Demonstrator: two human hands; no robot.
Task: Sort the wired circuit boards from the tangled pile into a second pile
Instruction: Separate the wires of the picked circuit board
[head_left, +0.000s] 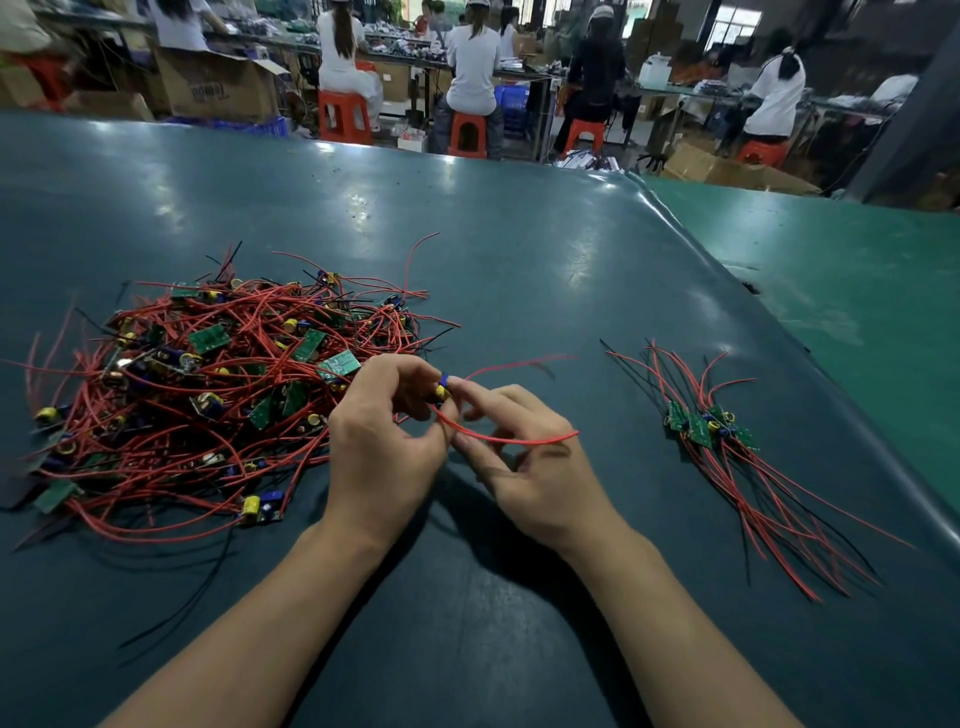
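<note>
Nearest, two bare forearms reach in over the dark green table. Left hand has its fingers curled, pinching a small circuit board with a blue and yellow component at thumb and fingertips. Right hand sits just beside it, fingers loosely bent, fingertips meeting the same board; a red wire loops from the board across the right fingers. Whether the right hand actually grips the wire or only guides it, can't tell.

Left of the hands, touching the left knuckles' side: the tangled pile, many green boards knotted in red and black leads. Right, well apart: the second pile, a few boards lying together, wires fanned toward the near edge.

Handling guess: board light and rigid, solder joints likely fragile; wires thin, floppy, prone to snag. Best hold is on the board edges, not dragging by the lead.

Far: seated workers on orange stools, cardboard boxes.
</note>
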